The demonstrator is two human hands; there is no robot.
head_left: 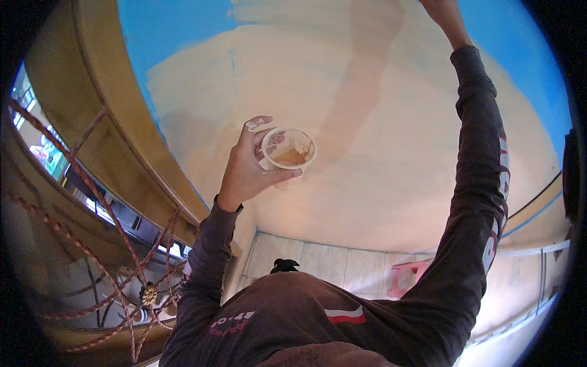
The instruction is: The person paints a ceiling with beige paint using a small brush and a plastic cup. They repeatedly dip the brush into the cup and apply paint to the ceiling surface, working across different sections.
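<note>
Dark shirt (293, 324), left hand (247, 166) around translucent cup (290, 165), painted wall (379, 183) behind

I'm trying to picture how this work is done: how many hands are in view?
2. The left hand holds a see-through cup near the middle; the right hand is raised at the top edge, partly cut off. No others show.

My round translucent plastic cup (301, 139) looks smooth, my dark cloth sleeves (471, 165) matt, the brown twisted ropes (72, 157) at left rough.
</note>
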